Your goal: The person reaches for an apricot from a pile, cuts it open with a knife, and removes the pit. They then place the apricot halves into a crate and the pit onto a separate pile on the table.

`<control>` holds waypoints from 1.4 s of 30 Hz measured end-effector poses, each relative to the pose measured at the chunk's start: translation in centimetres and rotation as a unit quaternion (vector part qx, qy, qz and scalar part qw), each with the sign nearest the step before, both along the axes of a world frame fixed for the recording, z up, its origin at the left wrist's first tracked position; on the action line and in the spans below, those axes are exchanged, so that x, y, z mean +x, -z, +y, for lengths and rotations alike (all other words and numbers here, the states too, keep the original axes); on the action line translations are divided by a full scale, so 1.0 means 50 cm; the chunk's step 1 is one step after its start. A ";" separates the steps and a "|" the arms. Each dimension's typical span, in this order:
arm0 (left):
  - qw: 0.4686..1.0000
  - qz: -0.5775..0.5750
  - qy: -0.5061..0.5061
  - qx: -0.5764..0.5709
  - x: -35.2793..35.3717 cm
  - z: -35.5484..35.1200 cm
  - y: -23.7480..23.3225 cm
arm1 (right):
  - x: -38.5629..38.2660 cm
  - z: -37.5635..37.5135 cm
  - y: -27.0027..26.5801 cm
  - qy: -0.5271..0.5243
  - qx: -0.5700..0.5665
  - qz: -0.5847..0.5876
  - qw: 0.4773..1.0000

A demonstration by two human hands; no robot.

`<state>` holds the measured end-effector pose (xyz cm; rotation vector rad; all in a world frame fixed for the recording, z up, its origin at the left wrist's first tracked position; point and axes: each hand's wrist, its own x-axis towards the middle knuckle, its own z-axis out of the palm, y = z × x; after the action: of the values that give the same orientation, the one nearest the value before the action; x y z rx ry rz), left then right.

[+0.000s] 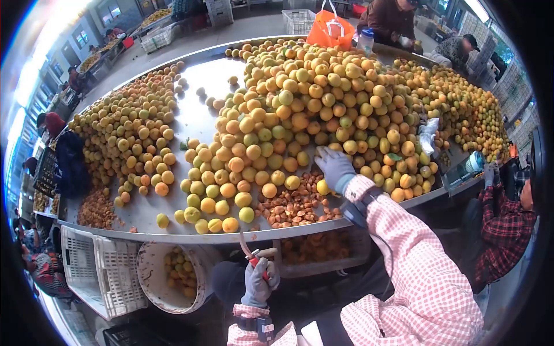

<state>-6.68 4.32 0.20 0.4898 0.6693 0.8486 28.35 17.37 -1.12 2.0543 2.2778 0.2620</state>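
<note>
My left hand (261,281), in a grey glove, is closed around a red-handled hand tool (252,258) with a thin pale metal end, just off the table's front edge. Its exact kind does not show clearly. My right hand (336,167), gloved the same way, lies stretched over the near side of a big heap of apricots (323,86), fingertips touching the fruit; nothing shows in its grip. A single apricot (323,187) sits below that palm. Reddish-brown pits (297,207) are piled on the metal table (190,121) between my hands.
Below the edge stand a white bucket (151,254) with apricots, a crate (288,271) of halved fruit and stacked white crates (101,271). More apricots (133,127) and pits (96,209) lie left. An orange bag (330,32) stands behind the heap. A co-worker (508,225) is at right.
</note>
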 end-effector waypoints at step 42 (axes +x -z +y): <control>0.781 0.376 0.285 0.409 0.092 -0.220 -0.192 | -0.159 -0.598 -0.149 0.035 -0.142 0.932 0.333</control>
<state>-2.08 -6.70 9.80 1.7982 0.7789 0.2812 20.42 -12.56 6.32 1.7368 1.4213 -3.7631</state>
